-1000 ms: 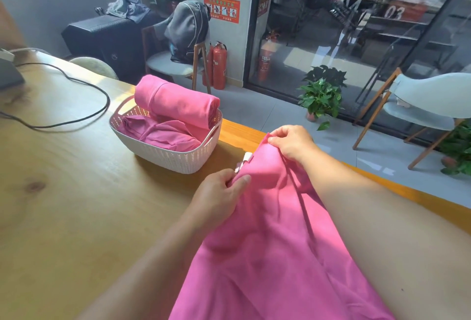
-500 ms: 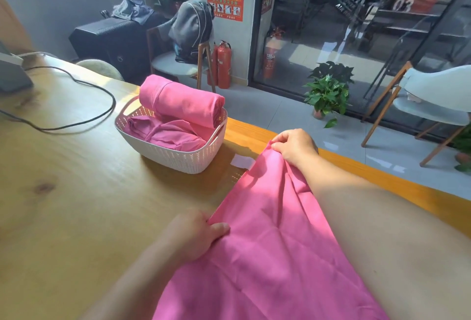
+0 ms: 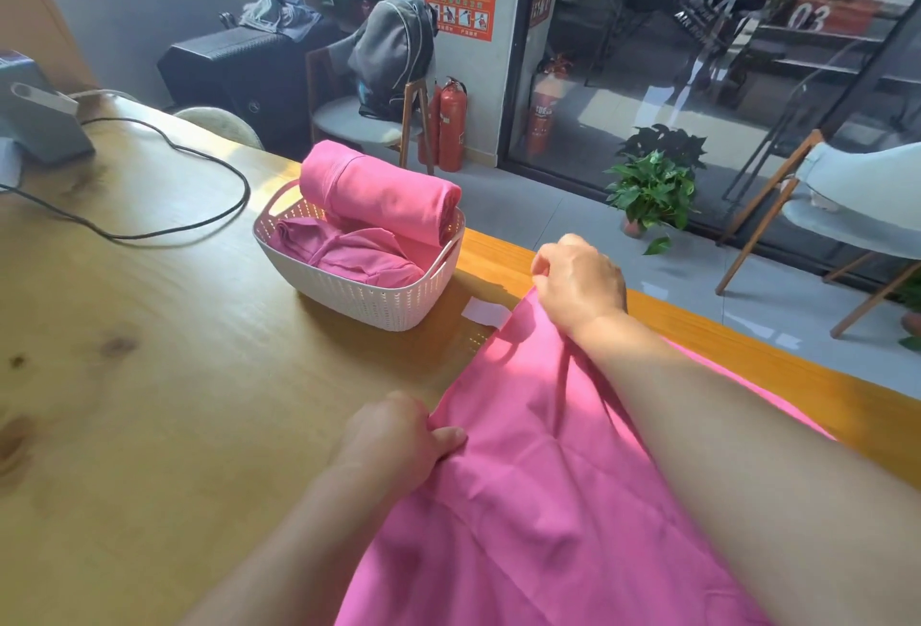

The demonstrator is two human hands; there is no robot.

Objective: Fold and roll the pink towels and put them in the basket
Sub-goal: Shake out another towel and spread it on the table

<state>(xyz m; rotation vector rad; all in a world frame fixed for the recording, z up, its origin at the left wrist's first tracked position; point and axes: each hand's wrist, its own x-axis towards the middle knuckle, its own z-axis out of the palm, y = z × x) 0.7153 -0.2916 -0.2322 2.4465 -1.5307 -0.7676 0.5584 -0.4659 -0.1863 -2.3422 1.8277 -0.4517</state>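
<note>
On a sunlit wooden table point(image 3: 149, 376) by glass doors, the left hand point(image 3: 398, 441) and right hand point(image 3: 580, 286) pinch a spread, creased pink towel point(image 3: 538, 501).

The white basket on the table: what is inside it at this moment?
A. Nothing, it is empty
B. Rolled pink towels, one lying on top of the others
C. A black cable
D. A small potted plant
B: the white basket holds rolled pink towels, with one roll lying across the top of the others.

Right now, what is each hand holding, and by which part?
Both grip the spread pink towel: right hand at its far corner, left hand on its left edge.
</note>
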